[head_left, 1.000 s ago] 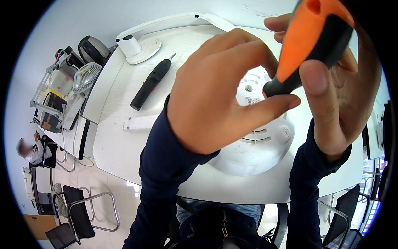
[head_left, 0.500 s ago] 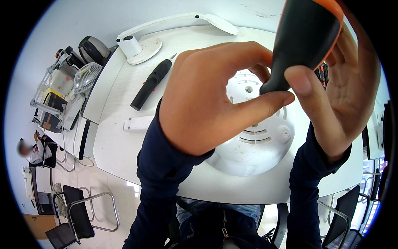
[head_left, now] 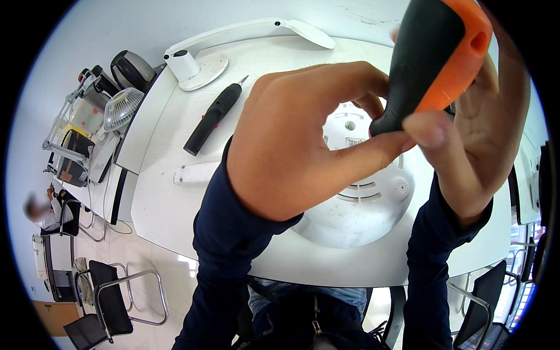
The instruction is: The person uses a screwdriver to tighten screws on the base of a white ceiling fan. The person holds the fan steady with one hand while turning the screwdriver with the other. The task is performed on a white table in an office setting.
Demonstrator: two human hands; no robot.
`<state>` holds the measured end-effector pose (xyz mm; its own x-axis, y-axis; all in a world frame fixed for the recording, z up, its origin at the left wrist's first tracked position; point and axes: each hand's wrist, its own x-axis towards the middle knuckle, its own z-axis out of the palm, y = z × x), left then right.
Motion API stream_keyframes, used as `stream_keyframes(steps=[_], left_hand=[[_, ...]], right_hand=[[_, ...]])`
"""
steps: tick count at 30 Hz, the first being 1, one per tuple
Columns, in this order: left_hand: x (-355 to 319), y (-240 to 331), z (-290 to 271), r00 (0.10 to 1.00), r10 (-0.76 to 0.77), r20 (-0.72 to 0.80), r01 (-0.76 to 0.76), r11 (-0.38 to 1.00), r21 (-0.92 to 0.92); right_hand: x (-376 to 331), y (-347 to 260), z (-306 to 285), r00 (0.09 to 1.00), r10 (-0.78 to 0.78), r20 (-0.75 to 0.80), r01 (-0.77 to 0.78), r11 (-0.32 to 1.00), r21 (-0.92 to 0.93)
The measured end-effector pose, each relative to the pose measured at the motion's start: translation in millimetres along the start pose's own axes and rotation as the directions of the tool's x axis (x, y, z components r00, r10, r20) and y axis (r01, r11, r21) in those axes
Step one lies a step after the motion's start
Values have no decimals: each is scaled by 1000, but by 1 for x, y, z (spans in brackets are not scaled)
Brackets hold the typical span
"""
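Close to the camera, a screwdriver (head_left: 429, 58) with a fat black-and-orange handle stands tilted between my hands. The fingers of my left hand (head_left: 291, 140) curl round the narrow black neck, thumb and fingertips pinching it. My right hand (head_left: 484, 146) has its thumb against the lower handle, its fingers behind it and partly hidden. The shaft and tip cannot be seen. Below both hands lies a white rounded appliance housing (head_left: 356, 221) with vent slots and a screw hole, partly covered by the left hand.
A black pen-shaped electric screwdriver (head_left: 214, 116) lies left on the white table (head_left: 169, 216), near a small white bar (head_left: 194, 174). Behind stands a white desk lamp (head_left: 186, 67). A side table holds a kettle (head_left: 128, 70) and a heater (head_left: 122, 109). A person (head_left: 49, 211) sits far left, chairs (head_left: 111, 297) nearby.
The screwdriver handle has turned, showing more of its orange side and the hole in its end. My right thumb has shifted down a little; the left hand stays nearly in place.
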<state>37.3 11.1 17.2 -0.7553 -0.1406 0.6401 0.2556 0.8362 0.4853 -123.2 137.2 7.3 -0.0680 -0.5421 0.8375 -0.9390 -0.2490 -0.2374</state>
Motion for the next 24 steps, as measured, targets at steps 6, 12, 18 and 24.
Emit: stream_keyframes(steps=[6,12,18,24], left_hand=[[2,-5,4,997,56,-57,-55,998,24],[0,-6,3,996,86,-30,-84,995,47],[-1,-4,2,997,64,-48,-62,997,45],[1,-3,4,999,46,-14,-46,998,45]], right_hand=[[1,-1,0,1000,-3,9,3,1000,-2],[1,-1,-1,1000,-11,3,11,1000,-6],[1,-1,2,1000,-19,-7,19,1000,10],[2,-3,-5,1000,-22,0,22,999,-24]])
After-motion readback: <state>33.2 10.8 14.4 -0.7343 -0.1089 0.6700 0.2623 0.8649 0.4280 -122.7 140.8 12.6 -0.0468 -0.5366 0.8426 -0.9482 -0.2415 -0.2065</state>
